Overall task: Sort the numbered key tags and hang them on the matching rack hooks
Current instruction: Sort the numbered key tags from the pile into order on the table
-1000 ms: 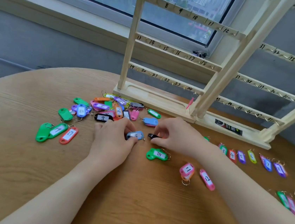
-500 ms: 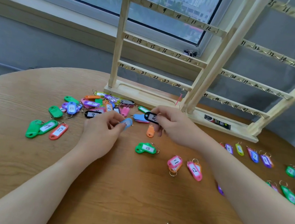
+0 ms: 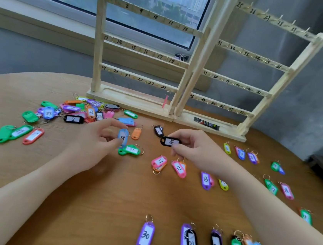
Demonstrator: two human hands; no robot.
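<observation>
Above the round wooden worktop the left hand pinches a light blue key tag between thumb and fingertips, holding it upright with its handwritten label facing the camera; the number reads roughly as 35, though it is blurred. The right hand pinches a black key tag by its right end, held level above the wood, its white label showing a scrawled number I cannot read with certainty. Just under the left hand's tag lies a green key tag with a ring, and an orange key tag lies beside it. A second black tag rests on the worktop just behind the right hand's tag. To the left sits a loose heap of unsorted tags in green, purple, orange, pink and black. In front of the right hand two pink tags, marked 11 and 12, lie side by side, and near the bottom edge a row runs 30, 31, 32, 33. The wooden hook rack stands at the worktop's far side before the window, its rails numbered by hand, and a thin pink item hangs below hook 24.
</observation>
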